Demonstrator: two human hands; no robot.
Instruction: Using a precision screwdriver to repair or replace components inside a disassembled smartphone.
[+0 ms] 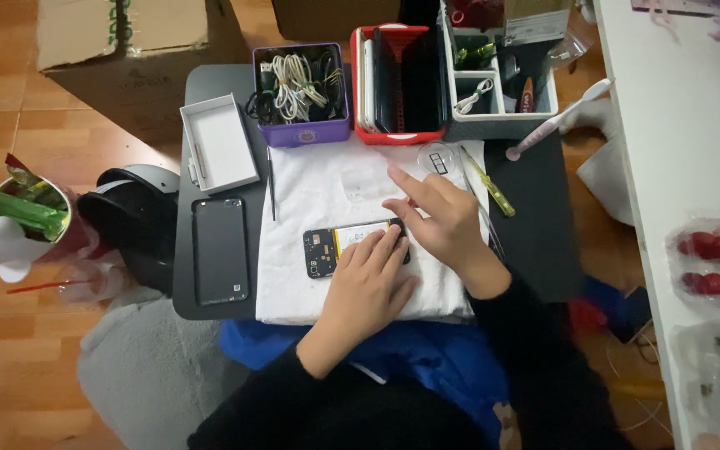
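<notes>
Table: a small dark table seen from above, set on an orange tiled floor, with a white counter along its right side.
Towel: a white cloth spread over the middle of the table as a work mat.
Red organiser: a red box at the far edge of the table, holding flat dark panels on edge.
Purple box: just left of the red one, filled with coiled white cables.
Grey tray: right of the red organiser, divided into compartments with small parts.
White lid: a shallow white box at the far left of the table.
Black phone panel: lies flat on the bare table, left of the towel.
Opened phone: lies in the middle of the towel with its back off; circuit board at the left end, pale battery beside it.
Left hand: fingers stretched flat, pressing on the phone's right half; gripping nothing.
Right hand: rests at the phone's right end, forefinger raised, the others curled; whether it grips anything cannot be told.
Yellow-green tool: on the towel's right edge, just right of the right hand.
</notes>
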